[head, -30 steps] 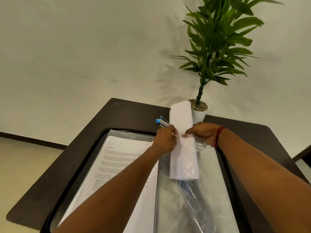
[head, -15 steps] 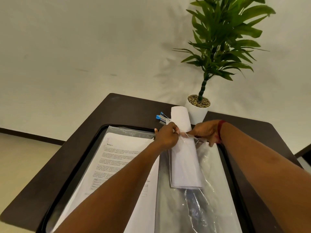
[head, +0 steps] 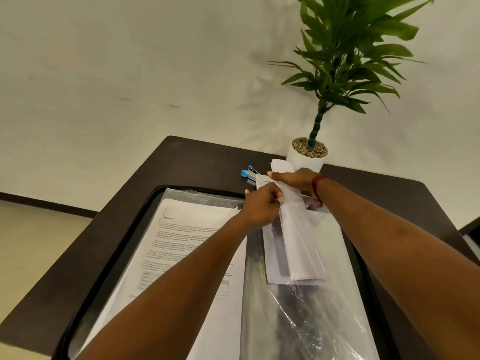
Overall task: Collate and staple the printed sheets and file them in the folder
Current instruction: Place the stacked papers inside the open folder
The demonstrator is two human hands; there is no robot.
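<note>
- Two pinches, centre frame: your left hand (head: 262, 205) holds the sleeve (head: 337, 294) mouth, your right hand (head: 294, 181) the sheets (head: 281, 166).
- Sheets likely limp, sleeve slick; grip edges.

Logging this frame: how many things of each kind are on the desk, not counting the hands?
Stapler: 1
Potted plant: 1
Folder: 1
Paper sets: 2 (printed page in the left sleeve; sheet bundle gripped by the right hand, left hand pinching at its edge)
Total: 5
</note>
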